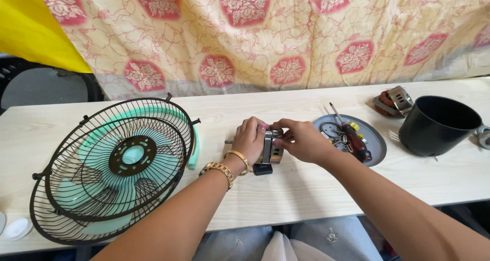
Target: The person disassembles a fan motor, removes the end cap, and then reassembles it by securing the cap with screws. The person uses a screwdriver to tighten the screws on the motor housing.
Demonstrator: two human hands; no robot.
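Small metal motor block: sitting near the middle of the pale wooden counter, closer to the near edge than the far one, its dark base resting on the surface. Left hand: wearing gold bangles at the wrist, fingers curling closed around the block's left side. Right hand: fingers pinching together on the block's upper right corner, touching the left hand's fingertips.

Black wire fan guard: lying tilted toward the left end of the counter, with pale green fan blades showing through it. Round grey tray: lying just right of the right hand, holding a red-handled screwdriver and small loose parts too small to tell apart. Black pot-shaped housing: standing toward the right end. Small red-and-metal part: lying near the far edge, behind the housing. White round cap: lying at the near left corner. Patterned cloth: hanging behind the far edge.
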